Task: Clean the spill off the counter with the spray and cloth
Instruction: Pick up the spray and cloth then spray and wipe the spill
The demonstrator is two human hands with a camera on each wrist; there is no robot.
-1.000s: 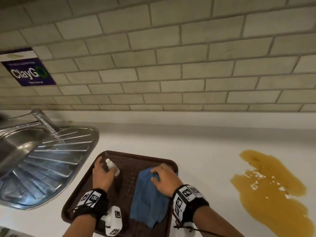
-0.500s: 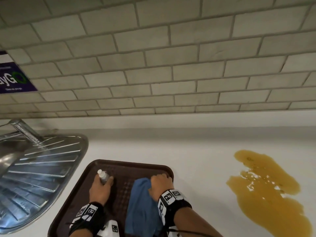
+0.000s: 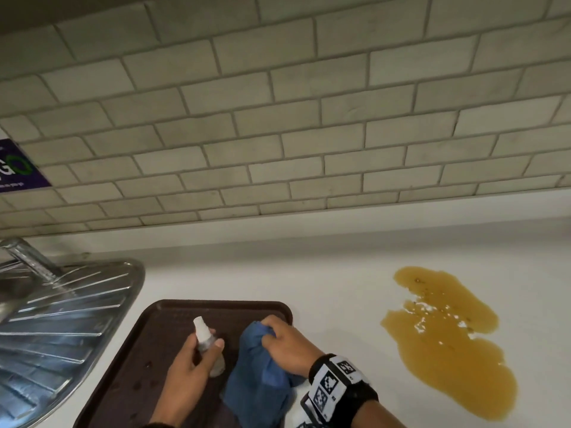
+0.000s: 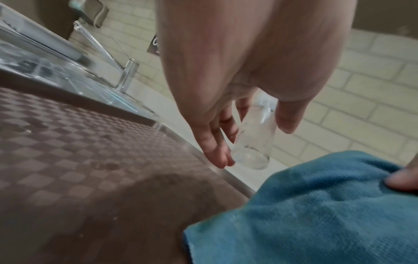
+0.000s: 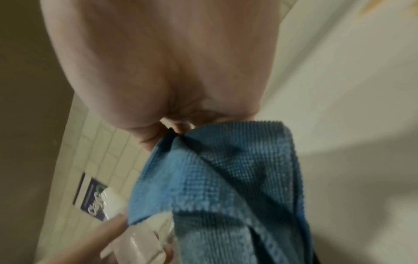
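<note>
A brown tray [image 3: 148, 350] sits on the white counter [image 3: 324, 288] at the near left. Above it my left hand [image 3: 188, 372] grips a small clear spray bottle [image 3: 207, 341] with a white nozzle; its clear base [image 4: 253, 142] hangs clear of the tray [image 4: 90, 160]. My right hand [image 3: 287, 344] bunches a blue cloth [image 3: 259, 384] in curled fingers, and the cloth [image 5: 226, 187] hangs from that hand. An amber spill [image 3: 445, 332] lies on the counter to the right, well apart from both hands.
A steel sink drainer [image 3: 61, 319] with a tap [image 3: 27, 257] lies left of the tray. A tiled wall [image 3: 278, 134] backs the counter and carries a purple sign [image 3: 18, 171]. Bare white counter lies between tray and spill.
Both hands have lifted off the tray: the left has raised the spray bottle upright, the right has gathered the cloth up into a bunch. My view has shifted right.
</note>
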